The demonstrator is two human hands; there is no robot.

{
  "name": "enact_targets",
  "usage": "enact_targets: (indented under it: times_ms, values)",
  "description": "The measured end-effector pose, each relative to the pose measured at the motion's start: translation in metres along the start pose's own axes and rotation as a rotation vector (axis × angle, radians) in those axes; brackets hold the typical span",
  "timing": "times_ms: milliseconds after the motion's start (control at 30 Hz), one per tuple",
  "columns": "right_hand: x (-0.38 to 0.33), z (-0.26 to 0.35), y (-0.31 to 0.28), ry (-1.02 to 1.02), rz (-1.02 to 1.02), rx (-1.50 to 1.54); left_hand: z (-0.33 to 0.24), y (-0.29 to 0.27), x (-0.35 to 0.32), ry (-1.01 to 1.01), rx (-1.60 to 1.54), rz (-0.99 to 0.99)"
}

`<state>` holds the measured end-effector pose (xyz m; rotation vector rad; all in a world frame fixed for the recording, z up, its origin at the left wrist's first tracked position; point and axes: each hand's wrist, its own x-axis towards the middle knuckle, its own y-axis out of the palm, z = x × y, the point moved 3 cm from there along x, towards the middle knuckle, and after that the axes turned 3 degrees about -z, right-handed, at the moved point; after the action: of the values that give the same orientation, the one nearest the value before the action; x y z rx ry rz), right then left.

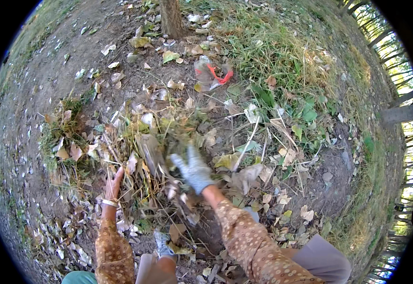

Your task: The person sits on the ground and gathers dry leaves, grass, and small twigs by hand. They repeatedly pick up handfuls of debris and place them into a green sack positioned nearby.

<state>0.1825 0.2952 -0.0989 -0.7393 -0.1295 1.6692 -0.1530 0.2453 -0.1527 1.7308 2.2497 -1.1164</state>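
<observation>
Near the middle of the frame, a little to the left, lies the heap of dry leaves and grass stalks (140, 156) on the bare ground (36, 94), and both my hands are at it. My left hand (113, 182) is bare, with a bangle (109, 202) at the wrist; its fingers go into the left side of the heap and are partly hidden by the stalks, so I cannot tell if they grip something or only press on it. My right hand (193, 168) wears a grey glove; its fingers are spread wide and released, holding nothing, just beside the right edge of the heap, and the picture is blurred there. My sleeves are brown with pale dots.

At the upper middle of the frame a clear plastic bag with a red strip (211, 73) lies on the ground, well apart from my hands. Above it, at the top edge, stands a tree trunk (171, 19). Green grass (273, 52) covers the upper right part.
</observation>
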Motion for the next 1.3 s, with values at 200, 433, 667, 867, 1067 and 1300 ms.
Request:
enact_targets:
  times_ms: [200, 433, 667, 867, 1067, 1300]
  values:
    - [-0.008, 0.048, 0.048, 0.014, 0.116, 0.082, -0.067, 0.022, -0.033, 0.031, -0.366, 0.145]
    - [-0.001, 0.041, 0.014, 0.015, -0.031, 0.075, -0.108, 0.048, -0.035, 0.117, -0.256, 0.053]
    - [0.010, -0.003, 0.055, 0.044, -0.048, -0.186, 0.012, 0.040, 0.030, 0.187, 0.198, -0.022]
    - [0.003, -0.005, 0.048, -0.003, -0.117, -0.170, -0.104, -0.051, -0.091, -0.231, 0.644, 0.136]
    - [-0.007, 0.002, 0.057, -0.184, -0.298, -0.214, -0.206, -0.003, -0.143, 0.926, 0.650, -0.177]
    - [-0.001, -0.088, 0.101, -0.194, 0.032, 0.173, -0.192, 0.164, -0.094, 1.021, 0.832, 0.527]
